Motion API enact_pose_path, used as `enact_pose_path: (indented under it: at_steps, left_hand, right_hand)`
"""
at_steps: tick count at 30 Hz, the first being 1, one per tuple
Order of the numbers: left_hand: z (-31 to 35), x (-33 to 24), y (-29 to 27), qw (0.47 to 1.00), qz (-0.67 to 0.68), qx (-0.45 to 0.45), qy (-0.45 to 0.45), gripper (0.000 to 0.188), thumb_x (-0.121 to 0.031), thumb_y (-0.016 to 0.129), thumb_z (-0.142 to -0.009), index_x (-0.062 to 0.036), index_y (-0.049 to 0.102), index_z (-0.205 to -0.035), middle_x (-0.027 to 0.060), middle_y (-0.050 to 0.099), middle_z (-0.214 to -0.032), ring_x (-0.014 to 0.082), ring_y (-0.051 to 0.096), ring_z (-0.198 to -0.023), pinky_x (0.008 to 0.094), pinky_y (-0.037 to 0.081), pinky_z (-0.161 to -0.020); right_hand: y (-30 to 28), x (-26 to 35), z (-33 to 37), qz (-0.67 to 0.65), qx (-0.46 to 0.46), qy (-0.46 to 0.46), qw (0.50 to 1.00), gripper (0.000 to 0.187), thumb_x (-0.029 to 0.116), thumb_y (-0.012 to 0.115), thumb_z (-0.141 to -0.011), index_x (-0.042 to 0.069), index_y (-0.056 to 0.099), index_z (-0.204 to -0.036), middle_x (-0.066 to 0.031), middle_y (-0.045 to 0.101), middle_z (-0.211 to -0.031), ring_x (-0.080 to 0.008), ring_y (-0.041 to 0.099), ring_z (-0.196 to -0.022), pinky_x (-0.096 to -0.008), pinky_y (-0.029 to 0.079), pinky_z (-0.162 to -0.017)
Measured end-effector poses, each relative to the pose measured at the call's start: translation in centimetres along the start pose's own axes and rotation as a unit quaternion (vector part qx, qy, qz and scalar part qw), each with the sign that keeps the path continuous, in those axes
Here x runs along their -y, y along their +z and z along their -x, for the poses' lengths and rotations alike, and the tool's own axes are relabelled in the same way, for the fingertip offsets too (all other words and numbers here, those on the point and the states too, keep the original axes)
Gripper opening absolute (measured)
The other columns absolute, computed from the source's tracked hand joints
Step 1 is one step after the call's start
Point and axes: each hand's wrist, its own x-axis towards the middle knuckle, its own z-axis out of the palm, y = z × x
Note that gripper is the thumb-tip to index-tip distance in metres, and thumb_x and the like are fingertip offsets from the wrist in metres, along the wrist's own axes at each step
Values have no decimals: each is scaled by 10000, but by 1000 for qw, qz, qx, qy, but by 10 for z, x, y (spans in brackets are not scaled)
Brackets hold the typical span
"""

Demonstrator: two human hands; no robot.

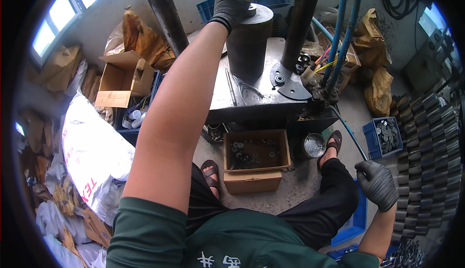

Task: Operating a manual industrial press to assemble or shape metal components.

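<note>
Atop the upright, dull-grey cylinder (248, 45) on the tabletop (220, 93) sits a small shiny ring (252, 12); the gloved left hand (233, 4), arm outstretched, bends beside it, grip unclear, while the lowered right hand (379, 185) clasps a slim lever (352, 134).

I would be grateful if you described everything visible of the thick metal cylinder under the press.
The thick metal cylinder stands upright on a metal plate, between two dark columns. Its sides look dark grey and plain, its flat round top paler. A small metal ring appears to sit on top. The gloved left grip hides part of the rim; whether it touches the cylinder is unclear.
</note>
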Motion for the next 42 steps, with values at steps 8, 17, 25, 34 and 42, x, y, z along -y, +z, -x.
enact_pose_path:
  at_steps: [8,17,25,34,42]
  left_hand:
    - [4,-10,-6,985,154,5,-79,442,-440,753,-881,-46,724,-1080,108,758,-931,211,729,-882,355,562,-850]
    - [7,-1,-9,967,13,-34,251,336,-297,701,-943,-66,643,-1180,-9,584,-817,118,555,-722,279,528,-645]
    - [3,-11,-6,910,375,65,-165,320,-313,648,-983,-52,676,-1167,26,649,-846,131,615,-773,294,536,-713]
    - [3,-9,-3,873,450,87,-168,278,-217,602,-1018,-76,641,-1255,-32,587,-815,97,555,-735,255,523,-654]
    - [5,-13,-8,836,502,106,-197,334,-245,645,-995,-87,634,-1289,-51,585,-825,78,549,-734,227,524,-651]
  right_hand:
    - [-15,5,-7,-81,-68,5,994,456,16,615,-800,18,659,-1253,-226,699,-1099,-393,693,-970,-430,562,-861]
    - [3,0,2,43,36,-4,998,180,98,628,-809,26,737,-933,-206,702,-881,-395,688,-873,-463,559,-801]
    - [-13,-3,-9,-18,-46,-26,998,299,97,657,-830,3,702,-1111,-227,701,-992,-397,696,-899,-449,560,-791]
    - [-17,-4,-9,-47,46,32,997,286,80,632,-861,-16,705,-1121,-234,712,-1051,-393,696,-975,-427,560,-868]
    - [-17,-4,-10,-45,-21,-11,999,269,56,617,-876,-21,702,-1119,-233,716,-1012,-391,702,-966,-427,558,-860]
